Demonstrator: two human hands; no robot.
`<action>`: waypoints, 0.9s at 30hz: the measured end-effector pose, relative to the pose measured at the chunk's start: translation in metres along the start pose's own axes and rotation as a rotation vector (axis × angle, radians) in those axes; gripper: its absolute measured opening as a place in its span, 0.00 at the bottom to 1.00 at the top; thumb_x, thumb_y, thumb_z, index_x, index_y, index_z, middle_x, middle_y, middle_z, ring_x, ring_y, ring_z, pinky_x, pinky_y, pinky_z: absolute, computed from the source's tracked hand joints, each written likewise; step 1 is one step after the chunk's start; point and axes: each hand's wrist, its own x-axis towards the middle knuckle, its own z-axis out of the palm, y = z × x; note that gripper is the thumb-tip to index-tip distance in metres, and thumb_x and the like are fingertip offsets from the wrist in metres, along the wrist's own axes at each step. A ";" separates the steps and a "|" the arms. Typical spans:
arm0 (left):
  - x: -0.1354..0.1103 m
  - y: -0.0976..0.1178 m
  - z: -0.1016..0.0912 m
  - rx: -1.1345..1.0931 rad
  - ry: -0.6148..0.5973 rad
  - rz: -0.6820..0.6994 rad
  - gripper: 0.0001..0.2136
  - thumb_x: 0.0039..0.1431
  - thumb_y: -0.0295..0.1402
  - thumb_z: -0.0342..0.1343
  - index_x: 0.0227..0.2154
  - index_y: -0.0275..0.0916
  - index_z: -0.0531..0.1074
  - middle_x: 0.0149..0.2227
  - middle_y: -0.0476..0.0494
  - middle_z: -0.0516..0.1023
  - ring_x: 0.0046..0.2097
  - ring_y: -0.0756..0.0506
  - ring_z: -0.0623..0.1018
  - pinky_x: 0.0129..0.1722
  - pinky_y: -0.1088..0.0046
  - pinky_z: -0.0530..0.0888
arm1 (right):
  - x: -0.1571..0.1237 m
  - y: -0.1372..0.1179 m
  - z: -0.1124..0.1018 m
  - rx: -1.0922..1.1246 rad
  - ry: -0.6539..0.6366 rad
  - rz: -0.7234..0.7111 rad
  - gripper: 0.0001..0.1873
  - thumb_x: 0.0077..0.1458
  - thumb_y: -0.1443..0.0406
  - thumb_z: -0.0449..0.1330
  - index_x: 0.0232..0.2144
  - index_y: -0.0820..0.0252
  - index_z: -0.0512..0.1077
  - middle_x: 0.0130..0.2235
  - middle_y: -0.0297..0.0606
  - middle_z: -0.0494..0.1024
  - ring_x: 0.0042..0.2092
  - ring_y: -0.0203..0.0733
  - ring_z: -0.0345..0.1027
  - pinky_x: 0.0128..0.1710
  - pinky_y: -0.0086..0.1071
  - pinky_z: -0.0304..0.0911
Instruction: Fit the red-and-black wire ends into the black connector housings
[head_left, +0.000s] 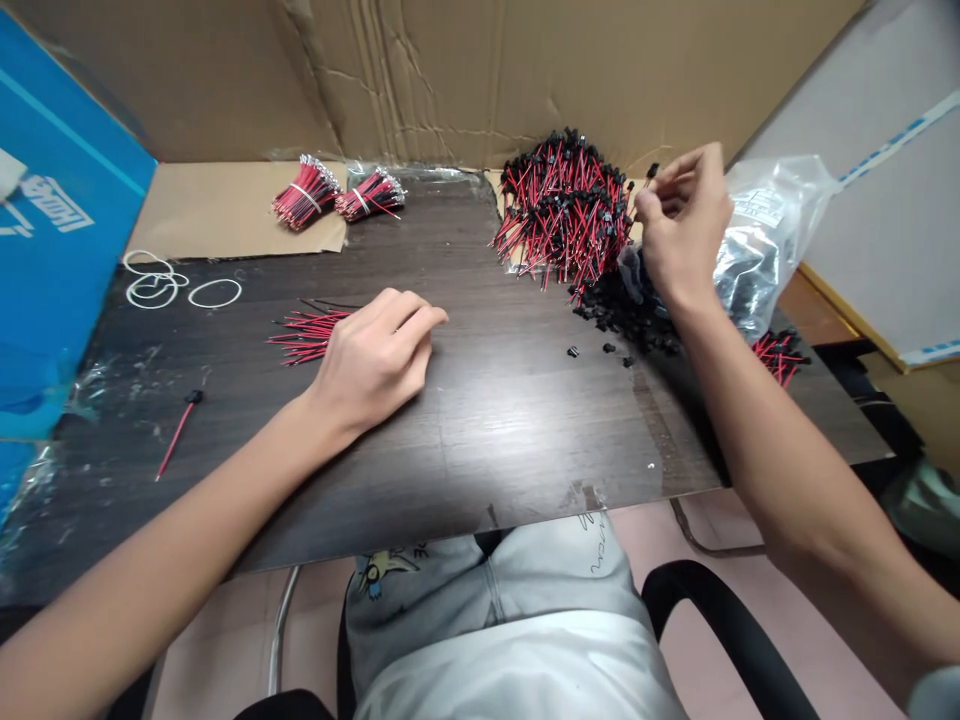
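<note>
My left hand (379, 350) rests on the dark tabletop, closed, its fingers curled and pressed together. It covers the right ends of a loose sheaf of red and black wires (307, 333); what its fingers hold, if anything, is hidden. Raised at the right, my right hand (686, 225) is closed in a pinch on a wire with a black connector (652, 171), whose end sticks up past the fingertips. Just left of that hand is a big heap of red and black wires with black connectors (566, 210). Loose black connectors (634, 315) lie below the heap.
Two banded wire bundles (306, 193) (371, 194) lie at the back left. White rubber bands (215, 292) and a single connector wire (180, 432) are on the left. A clear plastic bag (772, 235) stands right, near more wires (780, 357). Cardboard (450, 80) walls the back.
</note>
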 end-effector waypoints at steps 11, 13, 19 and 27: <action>0.000 -0.008 0.003 0.077 -0.026 -0.078 0.09 0.65 0.26 0.52 0.41 0.40 0.76 0.39 0.42 0.81 0.43 0.40 0.78 0.42 0.62 0.77 | 0.001 -0.017 -0.004 -0.301 -0.253 -0.006 0.16 0.67 0.69 0.55 0.52 0.68 0.77 0.56 0.57 0.81 0.50 0.48 0.74 0.53 0.38 0.65; -0.003 -0.011 0.005 0.136 0.012 -0.129 0.07 0.63 0.28 0.54 0.40 0.40 0.76 0.38 0.42 0.81 0.44 0.38 0.78 0.43 0.60 0.77 | -0.003 -0.030 -0.015 -0.339 -0.248 -0.062 0.14 0.67 0.67 0.57 0.50 0.67 0.79 0.53 0.56 0.82 0.47 0.47 0.74 0.50 0.37 0.66; -0.015 -0.032 0.011 0.183 0.013 -0.237 0.04 0.60 0.31 0.57 0.32 0.40 0.76 0.33 0.40 0.77 0.42 0.36 0.76 0.43 0.54 0.76 | -0.021 -0.056 -0.033 -0.618 -0.763 -0.222 0.11 0.63 0.62 0.62 0.43 0.61 0.82 0.36 0.45 0.83 0.34 0.42 0.69 0.37 0.38 0.58; -0.017 -0.050 0.009 0.173 0.019 -0.224 0.07 0.59 0.27 0.55 0.36 0.44 0.77 0.32 0.45 0.79 0.34 0.43 0.73 0.33 0.64 0.72 | -0.020 -0.030 -0.024 -0.484 -0.911 -0.289 0.09 0.56 0.68 0.61 0.36 0.57 0.82 0.31 0.39 0.80 0.30 0.42 0.68 0.37 0.39 0.60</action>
